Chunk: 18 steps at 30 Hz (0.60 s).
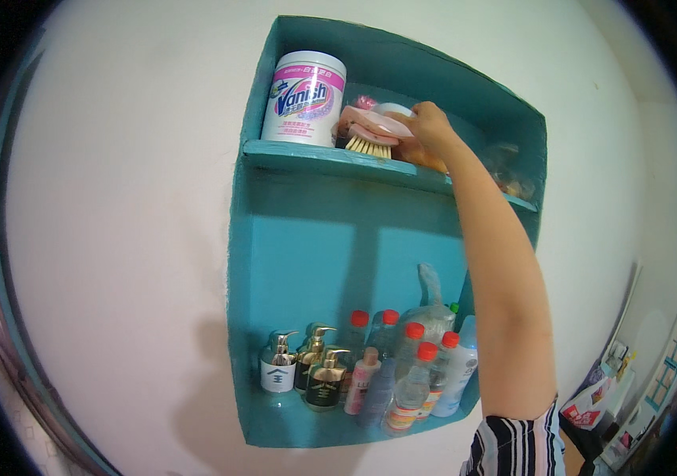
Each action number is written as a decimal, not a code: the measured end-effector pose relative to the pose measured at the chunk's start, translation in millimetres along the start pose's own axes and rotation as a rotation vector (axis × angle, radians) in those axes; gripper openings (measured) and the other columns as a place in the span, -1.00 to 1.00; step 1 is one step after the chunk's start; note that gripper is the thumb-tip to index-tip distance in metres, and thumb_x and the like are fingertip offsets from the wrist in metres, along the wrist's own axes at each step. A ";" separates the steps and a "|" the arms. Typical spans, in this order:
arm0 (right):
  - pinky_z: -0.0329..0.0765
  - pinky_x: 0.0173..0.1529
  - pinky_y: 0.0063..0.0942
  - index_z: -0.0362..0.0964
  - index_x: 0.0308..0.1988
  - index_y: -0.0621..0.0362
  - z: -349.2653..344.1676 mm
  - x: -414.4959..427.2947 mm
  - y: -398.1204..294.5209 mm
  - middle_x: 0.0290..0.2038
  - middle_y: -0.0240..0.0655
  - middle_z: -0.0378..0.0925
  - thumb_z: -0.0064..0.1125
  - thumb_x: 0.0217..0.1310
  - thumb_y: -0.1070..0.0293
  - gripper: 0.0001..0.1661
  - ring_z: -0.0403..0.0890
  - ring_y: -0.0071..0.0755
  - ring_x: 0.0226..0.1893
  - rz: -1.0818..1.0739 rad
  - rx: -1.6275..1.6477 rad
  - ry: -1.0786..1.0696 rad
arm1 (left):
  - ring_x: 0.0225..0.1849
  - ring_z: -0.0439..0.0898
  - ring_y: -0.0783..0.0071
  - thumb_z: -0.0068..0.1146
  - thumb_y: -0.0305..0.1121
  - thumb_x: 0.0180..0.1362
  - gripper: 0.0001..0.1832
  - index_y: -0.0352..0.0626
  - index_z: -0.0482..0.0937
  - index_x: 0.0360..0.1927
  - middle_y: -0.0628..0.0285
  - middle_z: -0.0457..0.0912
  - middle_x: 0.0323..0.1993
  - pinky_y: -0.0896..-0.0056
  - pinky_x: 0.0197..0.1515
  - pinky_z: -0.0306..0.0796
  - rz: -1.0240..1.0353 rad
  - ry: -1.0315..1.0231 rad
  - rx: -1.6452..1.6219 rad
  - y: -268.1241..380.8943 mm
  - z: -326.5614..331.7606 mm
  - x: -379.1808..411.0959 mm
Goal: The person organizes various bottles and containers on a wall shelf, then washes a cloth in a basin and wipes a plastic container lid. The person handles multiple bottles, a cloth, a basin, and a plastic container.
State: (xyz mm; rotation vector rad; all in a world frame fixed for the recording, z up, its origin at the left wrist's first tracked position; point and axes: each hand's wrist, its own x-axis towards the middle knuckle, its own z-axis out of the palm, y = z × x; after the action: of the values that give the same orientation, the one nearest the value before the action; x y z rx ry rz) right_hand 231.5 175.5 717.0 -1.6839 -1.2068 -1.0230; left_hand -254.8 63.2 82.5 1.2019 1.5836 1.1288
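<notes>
My right hand (432, 128) reaches up to the upper shelf of a teal wall niche (338, 156). Its fingers are closed at the handle end of a pink scrubbing brush (374, 128) with pale bristles facing down, by a white rounded item (394, 109); the exact grip is partly hidden. Left of the brush stands a white Vanish tub (306, 98). An orange-brown item (419, 154) lies under my hand, and a pink crinkled item (365, 102) sits behind the brush. My left hand is out of view.
On the lower level stand several pump bottles (323, 381), clear bottles with red caps (410, 395), a pink bottle (362, 381), a white-blue bottle (456, 375) and a tied plastic bag (431, 315). Another plastic bag (511, 175) lies at the upper shelf's right end.
</notes>
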 end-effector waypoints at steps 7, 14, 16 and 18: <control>0.44 -0.22 -0.31 0.49 -0.38 0.37 -0.9 -0.6 1.6 -0.33 0.03 0.50 0.21 -0.17 -0.05 -0.40 0.54 -0.06 -0.28 0.032 0.030 0.023 | -0.19 0.47 0.36 0.25 -0.20 -0.19 -0.38 -0.32 0.36 -0.05 0.13 0.49 -0.20 0.41 -0.16 0.37 0.004 -0.007 0.005 2.5 -0.8 3.4; 0.45 -0.30 -0.40 0.40 -0.25 0.45 -13.6 -8.2 6.5 -0.35 -0.01 0.48 0.17 -0.03 0.07 -0.43 0.51 -0.23 -0.39 0.045 0.260 0.176 | -0.19 0.47 0.36 0.26 -0.21 -0.19 -0.38 -0.33 0.36 -0.05 0.13 0.49 -0.20 0.42 -0.16 0.38 0.009 -0.016 0.004 6.1 -2.8 8.7; 0.46 -0.28 -0.41 0.40 -0.22 0.41 -17.3 -14.1 3.6 -0.33 -0.03 0.48 0.17 -0.04 0.05 -0.42 0.52 -0.24 -0.38 0.078 0.271 0.187 | -0.19 0.47 0.37 0.26 -0.21 -0.19 -0.38 -0.33 0.36 -0.05 0.13 0.49 -0.20 0.42 -0.16 0.38 0.012 -0.014 0.003 6.8 -3.7 10.4; 0.47 -0.26 -0.41 0.40 -0.19 0.37 -19.8 -13.9 4.5 -0.30 -0.04 0.48 0.17 -0.05 0.02 -0.40 0.53 -0.23 -0.36 0.075 0.124 0.207 | -0.19 0.47 0.37 0.26 -0.21 -0.20 -0.38 -0.33 0.36 -0.05 0.14 0.49 -0.21 0.42 -0.17 0.38 0.010 -0.012 0.004 7.1 -5.3 11.2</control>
State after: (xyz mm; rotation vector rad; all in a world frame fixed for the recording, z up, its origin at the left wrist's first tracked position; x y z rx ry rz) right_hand 229.8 151.9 710.3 -1.4776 -1.0428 -1.0279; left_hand -260.4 74.2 89.7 1.2187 1.5728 1.1229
